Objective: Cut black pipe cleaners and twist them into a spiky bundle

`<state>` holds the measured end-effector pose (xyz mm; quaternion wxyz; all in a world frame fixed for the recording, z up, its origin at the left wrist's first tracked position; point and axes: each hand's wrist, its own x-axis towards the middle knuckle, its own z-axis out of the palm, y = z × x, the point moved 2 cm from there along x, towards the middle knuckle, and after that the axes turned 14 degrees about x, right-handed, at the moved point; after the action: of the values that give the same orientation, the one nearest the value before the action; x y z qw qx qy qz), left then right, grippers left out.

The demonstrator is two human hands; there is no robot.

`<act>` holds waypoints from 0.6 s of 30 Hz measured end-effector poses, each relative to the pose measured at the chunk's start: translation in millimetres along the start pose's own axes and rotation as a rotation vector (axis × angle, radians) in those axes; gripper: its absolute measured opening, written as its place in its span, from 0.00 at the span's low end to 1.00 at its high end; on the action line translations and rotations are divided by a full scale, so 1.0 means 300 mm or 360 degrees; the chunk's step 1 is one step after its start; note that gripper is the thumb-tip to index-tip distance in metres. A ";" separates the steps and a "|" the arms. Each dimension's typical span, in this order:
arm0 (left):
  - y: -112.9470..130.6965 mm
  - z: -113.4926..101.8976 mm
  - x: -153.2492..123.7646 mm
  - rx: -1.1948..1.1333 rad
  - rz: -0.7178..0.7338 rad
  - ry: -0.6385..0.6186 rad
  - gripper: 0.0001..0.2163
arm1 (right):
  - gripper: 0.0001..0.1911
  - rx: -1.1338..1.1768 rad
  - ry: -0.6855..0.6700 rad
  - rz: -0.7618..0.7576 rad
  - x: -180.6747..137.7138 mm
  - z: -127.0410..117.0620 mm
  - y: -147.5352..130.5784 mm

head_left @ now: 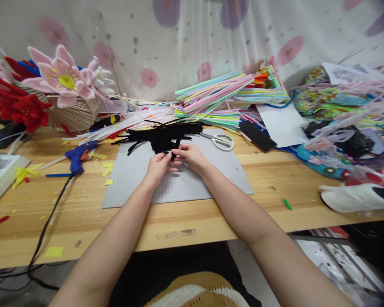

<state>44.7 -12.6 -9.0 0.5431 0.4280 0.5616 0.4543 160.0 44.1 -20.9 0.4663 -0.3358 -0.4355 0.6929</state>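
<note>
Both of my hands meet over a grey cutting mat [134, 187] on the wooden table. My left hand [159, 167] and my right hand [190, 157] pinch a short black pipe cleaner piece [174, 156] between their fingertips. Part of it stands upright from the right fingers; how far it runs inside the hands is hidden. Just beyond the fingers lies a pile of black pipe cleaners [161, 135], its strands sticking out to both sides. Scissors with pale handles [223, 142] rest at the mat's upper right, their blades pointing to the pile.
A blue glue gun [77, 157] with its black cord lies left of the mat. Pastel pipe cleaner bundles [217, 94] fill the back. Fuzzy flowers in a basket [73, 111] stand back left. A dark phone [257, 135] and a white spool [355, 198] are on the right.
</note>
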 end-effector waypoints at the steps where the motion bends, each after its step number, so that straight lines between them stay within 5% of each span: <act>1: 0.003 -0.003 -0.001 -0.0008 0.0005 0.0001 0.08 | 0.22 0.0003 0.0012 0.0003 0.000 -0.001 -0.001; 11: 0.000 -0.002 -0.003 0.0002 0.0202 0.0285 0.09 | 0.23 -0.0030 0.0001 0.0000 -0.002 -0.011 -0.006; 18: 0.021 0.023 -0.011 -0.0601 -0.0429 -0.0064 0.04 | 0.23 0.0274 -0.0129 0.0112 -0.023 0.059 -0.019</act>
<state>51.8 -14.0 -2.0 0.6804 0.2488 0.5078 0.4661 148.9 33.7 -8.2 0.4507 -0.2812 -0.3808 0.7568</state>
